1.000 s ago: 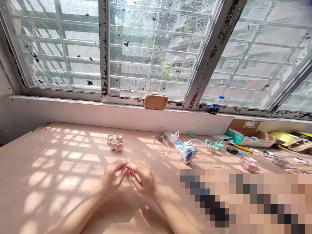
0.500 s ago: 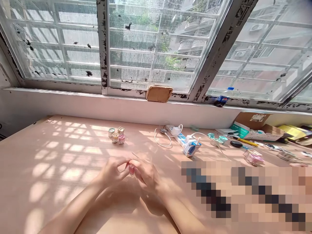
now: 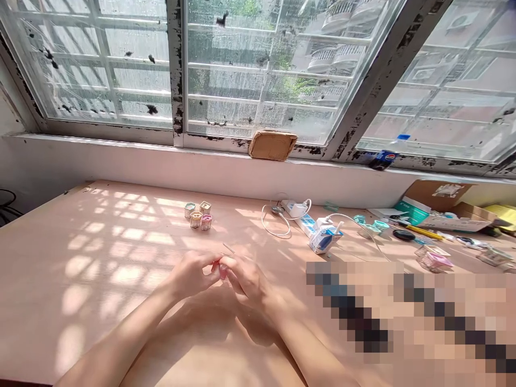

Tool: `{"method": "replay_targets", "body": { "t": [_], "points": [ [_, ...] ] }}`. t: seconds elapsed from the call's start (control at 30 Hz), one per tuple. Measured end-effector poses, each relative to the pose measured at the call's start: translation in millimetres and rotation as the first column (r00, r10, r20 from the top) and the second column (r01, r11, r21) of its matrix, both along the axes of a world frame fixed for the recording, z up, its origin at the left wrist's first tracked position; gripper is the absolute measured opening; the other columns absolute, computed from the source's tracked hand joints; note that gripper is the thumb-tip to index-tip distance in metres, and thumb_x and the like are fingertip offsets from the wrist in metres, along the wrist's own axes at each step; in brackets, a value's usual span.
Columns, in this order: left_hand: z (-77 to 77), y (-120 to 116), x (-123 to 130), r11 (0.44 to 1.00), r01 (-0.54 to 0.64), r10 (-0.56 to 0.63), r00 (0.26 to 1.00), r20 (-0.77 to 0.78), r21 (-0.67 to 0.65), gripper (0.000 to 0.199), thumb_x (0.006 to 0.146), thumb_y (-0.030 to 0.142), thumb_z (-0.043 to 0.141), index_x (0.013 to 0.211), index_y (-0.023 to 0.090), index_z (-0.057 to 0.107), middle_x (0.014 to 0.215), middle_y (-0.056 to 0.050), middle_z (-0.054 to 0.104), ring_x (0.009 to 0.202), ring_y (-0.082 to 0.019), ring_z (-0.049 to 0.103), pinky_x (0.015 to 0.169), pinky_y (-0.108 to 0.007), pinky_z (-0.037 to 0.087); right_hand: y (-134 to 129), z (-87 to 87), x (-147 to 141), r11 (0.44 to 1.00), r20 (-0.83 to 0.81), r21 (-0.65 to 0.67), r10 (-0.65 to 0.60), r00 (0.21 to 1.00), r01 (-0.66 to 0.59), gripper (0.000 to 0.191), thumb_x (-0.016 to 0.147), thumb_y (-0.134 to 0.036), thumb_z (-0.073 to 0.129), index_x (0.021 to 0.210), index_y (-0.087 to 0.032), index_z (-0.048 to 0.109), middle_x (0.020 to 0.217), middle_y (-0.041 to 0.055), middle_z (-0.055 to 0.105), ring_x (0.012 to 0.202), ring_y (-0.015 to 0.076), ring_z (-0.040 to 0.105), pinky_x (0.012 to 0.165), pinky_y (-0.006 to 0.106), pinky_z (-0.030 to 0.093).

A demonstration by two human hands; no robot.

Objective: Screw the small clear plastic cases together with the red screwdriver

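Observation:
Both hands meet over the table close in front of me. My left hand point(image 3: 193, 277) is closed, its thumb and fingertips pinching a small pink piece point(image 3: 223, 272), which is mostly covered by fingers. My right hand point(image 3: 246, 278) is curled against the same piece from the other side. A thin stick-like tool point(image 3: 228, 248) sticks out past the right hand's fingers; its exact kind is too fine to make out. Beyond the hands, several small decorated cups stand in a cluster, among them a yellow-topped one point(image 3: 195, 219) and a pink-topped one point(image 3: 206, 222).
A power strip point(image 3: 304, 221) with white cables and a blue-white box point(image 3: 323, 240) lie right of centre. Farther right are teal pieces point(image 3: 380, 228), a pink piece point(image 3: 439, 262), a yellow pen-like tool point(image 3: 427, 233) and an open carton point(image 3: 459, 221). A blurred-out area covers the near right.
The view has shifted slightly, so the scene sits a little higher and farther right. My hands stay together around the pink piece, with only small finger movement.

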State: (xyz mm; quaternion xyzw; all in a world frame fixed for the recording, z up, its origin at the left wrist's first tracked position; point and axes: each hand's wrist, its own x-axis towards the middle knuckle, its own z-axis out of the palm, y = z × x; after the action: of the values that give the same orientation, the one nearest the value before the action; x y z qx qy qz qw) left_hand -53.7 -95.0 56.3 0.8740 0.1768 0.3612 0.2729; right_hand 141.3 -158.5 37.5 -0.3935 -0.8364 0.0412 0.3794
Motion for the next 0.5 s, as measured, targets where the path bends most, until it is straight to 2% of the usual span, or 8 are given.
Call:
{"method": "replay_targets", "body": {
  "t": [0.23,0.5],
  "points": [
    [3.6,-0.8,-2.4,0.994,-0.086,0.093,0.991,-0.101,0.073,0.016,0.087,0.015,0.06,0.077,0.022,0.071,0.07,0.004,0.074,0.059,-0.011,0.067,0.059,-0.019,0.05,2.9,-3.6,3.4,0.997,-0.002,-0.082,-0.007,1.0,0.007,0.028,0.094,-0.014,0.049,0.114,-0.03,0.06,0.095,0.0039,0.069,0.085,0.0217,0.064,0.078,0.037,0.054],
    [21.1,-5.3,-3.7,0.995,-0.004,-0.003,0.997,-0.072,-0.098,0.023,0.088,0.009,0.053,0.083,0.02,0.071,0.079,0.001,0.078,0.072,-0.013,0.073,0.069,-0.021,0.058,2.9,-3.6,3.3,0.999,0.005,0.018,0.033,0.999,-0.033,0.045,0.093,-0.006,0.042,0.131,-0.029,0.045,0.099,0.0043,0.069,0.083,0.0205,0.064,0.076,0.036,0.054]
  ]
}}
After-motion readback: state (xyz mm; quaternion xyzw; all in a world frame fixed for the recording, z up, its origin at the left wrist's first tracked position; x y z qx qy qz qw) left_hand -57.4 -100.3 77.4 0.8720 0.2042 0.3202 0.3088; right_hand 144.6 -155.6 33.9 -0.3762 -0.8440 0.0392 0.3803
